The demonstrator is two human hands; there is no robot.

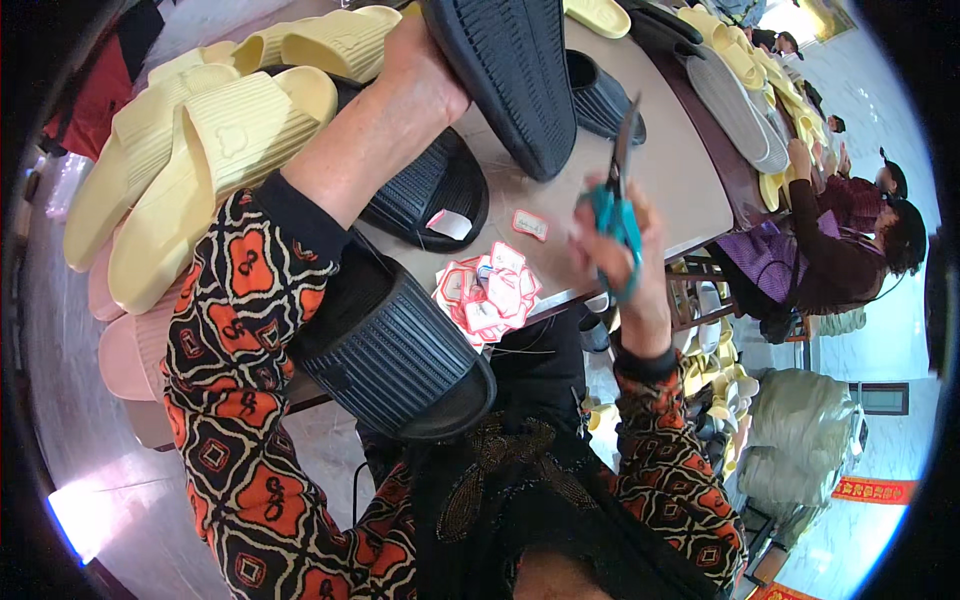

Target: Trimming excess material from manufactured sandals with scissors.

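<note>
My left hand (425, 62) grips a black slide sandal (520, 85) by its side and holds it up over the table, ribbed sole showing; some fingers are hidden behind it. In my right hand (640, 245) is a pair of scissors (612, 222) with teal handles, blades pointing up and slightly blurred. Below the raised sandal lie a heap of red-edged paper labels (490, 292) and one single label (530, 225). Another black slide (425, 185) has a white tag on its footbed. A black slide with a ribbed strap (400, 345) lies near my left forearm.
Yellow slides (215, 150) are piled at the left, with pink ones (135, 350) beneath. Another black slide (605, 95) lies beyond the scissors on the table (670, 150). At the right, people (850, 240) sit beside more slides. A large wrapped bundle (800, 430) stands on the floor.
</note>
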